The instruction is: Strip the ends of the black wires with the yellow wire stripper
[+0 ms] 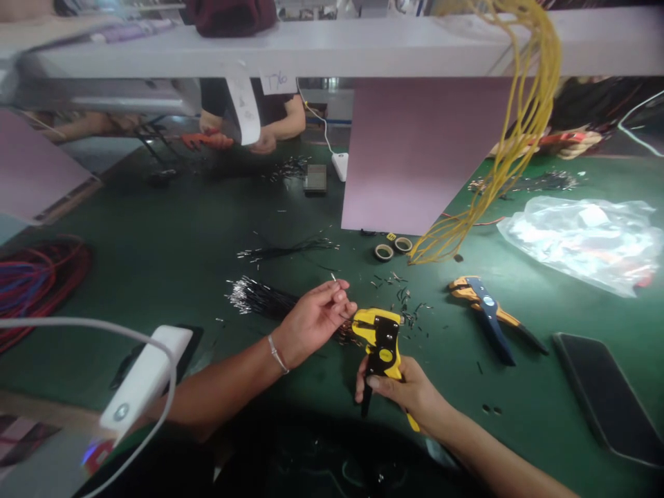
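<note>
My right hand (409,387) is wrapped around the handles of a yellow and black wire stripper (384,335), its head turned up and to the left. Just left of that head, my left hand (324,311) is closed in a pinch on a thin wire (333,277), whose pale tip sticks up past the fingertips. Whether the wire's other end lies in the stripper's jaws, I cannot tell. A bundle of black wires (259,297) with shiny ends lies behind my left hand, partly hidden by it. Small black offcuts (404,297) are scattered beyond the stripper.
A second wire stripper (485,304) and a dark phone (604,394) lie to the right. Tape rolls (384,252), hanging yellow wires (498,187) and a plastic bag (586,238) are farther back. A white power strip (148,377) stands left. Co-workers' hands (264,140) show across the table.
</note>
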A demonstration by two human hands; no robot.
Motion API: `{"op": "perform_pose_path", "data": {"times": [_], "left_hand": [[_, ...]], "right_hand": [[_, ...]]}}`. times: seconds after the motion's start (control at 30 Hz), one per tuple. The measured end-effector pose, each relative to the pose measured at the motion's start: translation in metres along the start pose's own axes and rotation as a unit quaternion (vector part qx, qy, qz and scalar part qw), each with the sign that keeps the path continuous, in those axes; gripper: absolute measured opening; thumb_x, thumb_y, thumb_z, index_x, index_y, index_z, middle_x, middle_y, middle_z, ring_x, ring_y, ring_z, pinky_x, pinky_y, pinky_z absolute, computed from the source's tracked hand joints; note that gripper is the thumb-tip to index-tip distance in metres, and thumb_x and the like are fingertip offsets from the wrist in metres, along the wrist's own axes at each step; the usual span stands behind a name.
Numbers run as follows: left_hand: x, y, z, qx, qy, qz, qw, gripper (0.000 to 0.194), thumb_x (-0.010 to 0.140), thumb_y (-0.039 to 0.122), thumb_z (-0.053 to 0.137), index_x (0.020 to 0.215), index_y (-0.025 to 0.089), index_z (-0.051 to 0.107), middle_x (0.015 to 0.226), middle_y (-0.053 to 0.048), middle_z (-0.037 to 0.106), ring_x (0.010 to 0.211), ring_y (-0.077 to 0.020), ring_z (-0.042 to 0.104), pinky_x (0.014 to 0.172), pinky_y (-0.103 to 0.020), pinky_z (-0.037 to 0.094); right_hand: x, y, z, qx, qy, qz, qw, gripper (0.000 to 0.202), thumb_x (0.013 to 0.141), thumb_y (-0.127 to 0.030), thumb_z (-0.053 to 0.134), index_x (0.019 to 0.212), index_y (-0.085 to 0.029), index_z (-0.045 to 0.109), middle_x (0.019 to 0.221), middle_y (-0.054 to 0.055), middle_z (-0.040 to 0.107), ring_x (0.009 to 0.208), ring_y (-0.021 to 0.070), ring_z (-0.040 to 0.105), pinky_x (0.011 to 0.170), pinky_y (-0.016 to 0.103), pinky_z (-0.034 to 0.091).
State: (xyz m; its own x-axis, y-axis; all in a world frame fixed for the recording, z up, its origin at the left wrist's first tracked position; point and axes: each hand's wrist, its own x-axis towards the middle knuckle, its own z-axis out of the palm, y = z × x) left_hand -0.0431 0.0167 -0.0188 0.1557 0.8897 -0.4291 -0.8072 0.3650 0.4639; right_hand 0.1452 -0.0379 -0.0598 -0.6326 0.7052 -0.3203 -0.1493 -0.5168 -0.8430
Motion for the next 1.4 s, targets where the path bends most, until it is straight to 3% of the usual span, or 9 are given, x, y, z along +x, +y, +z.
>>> {"op": "perform_pose_path", "data": {"times": [0.77,0.97,1.23,1.4], "left_hand": [[0.002,0.004,-0.006,0.005,-0.016,-0.054,0.998,0.012,0.085,0.004,0.053,0.079,0.005,0.064,0.053,0.004,0.041,0.042,-0.0023,0.032,0.049,-0.016,0.037],[0.001,0.01,-0.004,0.038,-0.018,-0.051,0.998,0.01,0.083,0.004,0.056,0.078,0.005,0.064,0.052,0.005,0.038,0.041,-0.0016,0.028,0.044,-0.015,0.031],[0.003,0.012,-0.005,0.027,-0.016,-0.009,0.999,0.015,0.086,0.002,0.052,0.079,0.005,0.065,0.053,0.004,0.041,0.042,-0.0018,0.031,0.046,-0.016,0.035],[0.002,0.011,-0.005,0.009,-0.02,-0.027,0.999,0.017,0.087,0.002,0.05,0.079,0.004,0.065,0.051,0.004,0.041,0.041,-0.0017,0.031,0.045,-0.016,0.034]], "right_hand": [[-0.001,0.004,-0.001,-0.072,0.048,-0.014,0.996,0.031,0.073,-0.043,0.072,0.073,-0.015,0.059,0.05,0.002,0.065,0.048,0.0156,0.056,0.055,0.029,0.041],[-0.002,0.001,-0.008,-0.064,0.098,-0.015,0.993,0.028,0.073,-0.04,0.073,0.072,-0.016,0.058,0.047,0.001,0.064,0.044,0.015,0.054,0.052,0.028,0.041],[-0.004,0.0,-0.012,-0.036,0.045,-0.026,0.998,0.027,0.077,-0.038,0.072,0.083,-0.014,0.062,0.063,0.005,0.068,0.057,0.018,0.06,0.063,0.033,0.047],[-0.001,0.002,-0.007,-0.003,0.025,-0.015,1.0,0.026,0.077,-0.034,0.073,0.089,-0.014,0.063,0.072,0.006,0.069,0.067,0.02,0.063,0.069,0.035,0.048]]}}
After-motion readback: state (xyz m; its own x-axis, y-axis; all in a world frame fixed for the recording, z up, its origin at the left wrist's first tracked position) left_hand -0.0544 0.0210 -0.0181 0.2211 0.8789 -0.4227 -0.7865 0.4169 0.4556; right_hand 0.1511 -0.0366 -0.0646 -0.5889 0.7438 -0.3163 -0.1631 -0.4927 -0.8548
